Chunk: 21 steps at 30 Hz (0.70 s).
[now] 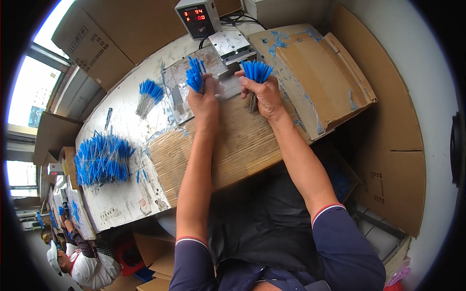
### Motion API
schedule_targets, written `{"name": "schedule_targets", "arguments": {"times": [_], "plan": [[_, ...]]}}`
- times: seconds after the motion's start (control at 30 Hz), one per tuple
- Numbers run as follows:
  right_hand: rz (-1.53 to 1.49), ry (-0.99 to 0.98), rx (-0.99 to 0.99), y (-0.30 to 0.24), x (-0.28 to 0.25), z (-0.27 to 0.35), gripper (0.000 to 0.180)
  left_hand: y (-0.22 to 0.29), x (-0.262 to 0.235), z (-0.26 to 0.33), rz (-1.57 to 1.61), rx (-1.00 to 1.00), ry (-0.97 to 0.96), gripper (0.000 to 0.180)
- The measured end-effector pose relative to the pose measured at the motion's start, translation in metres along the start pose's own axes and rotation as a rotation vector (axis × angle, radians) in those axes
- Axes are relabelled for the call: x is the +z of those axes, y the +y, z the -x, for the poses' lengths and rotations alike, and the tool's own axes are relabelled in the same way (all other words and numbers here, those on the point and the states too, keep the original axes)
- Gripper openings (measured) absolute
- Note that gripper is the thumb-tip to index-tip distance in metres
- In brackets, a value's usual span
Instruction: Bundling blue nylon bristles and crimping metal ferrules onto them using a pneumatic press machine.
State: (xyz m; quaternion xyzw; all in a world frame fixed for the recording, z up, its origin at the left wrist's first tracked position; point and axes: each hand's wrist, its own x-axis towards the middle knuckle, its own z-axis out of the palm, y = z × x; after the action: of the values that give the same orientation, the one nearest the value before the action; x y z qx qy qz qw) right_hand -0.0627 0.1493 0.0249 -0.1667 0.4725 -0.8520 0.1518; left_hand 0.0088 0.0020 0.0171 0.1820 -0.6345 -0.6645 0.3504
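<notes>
My left hand (206, 99) is closed round a bundle of thin metal wires with blue sleeved ends (195, 76), the blue ends pointing up and away from me. To its right, my right hand (264, 95) grips a second bundle of blue-ended wires (257, 72); its bare wire ends hang below my fingers. Both bundles are held above the table, apart from each other. A smaller loose bundle of the same wires (149, 95) lies left of my left hand. Farther left is a large heap of blue-ended wires (104, 160).
Brown cardboard (218, 150) covers the near table top. A box with a red digital display (199, 20) and a small metal platform (229, 43) stand at the back. A cardboard box (320, 72) sits at right. A pen (108, 118) lies left; another person (90, 266) works beyond.
</notes>
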Motion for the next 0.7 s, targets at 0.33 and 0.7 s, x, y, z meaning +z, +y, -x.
{"name": "schedule_targets", "arguments": {"times": [0.33, 0.7], "plan": [[0.184, 0.119, -0.034, 0.007, 0.011, 0.006, 0.017, -0.003, -0.006, 0.009, 0.031, 0.091, 0.063, 0.013], [0.407, -0.139, 0.192, 0.000, 0.029, 0.012, 0.020, 0.010, -0.012, 0.008, 0.131, -0.110, -0.171, 0.018]]}}
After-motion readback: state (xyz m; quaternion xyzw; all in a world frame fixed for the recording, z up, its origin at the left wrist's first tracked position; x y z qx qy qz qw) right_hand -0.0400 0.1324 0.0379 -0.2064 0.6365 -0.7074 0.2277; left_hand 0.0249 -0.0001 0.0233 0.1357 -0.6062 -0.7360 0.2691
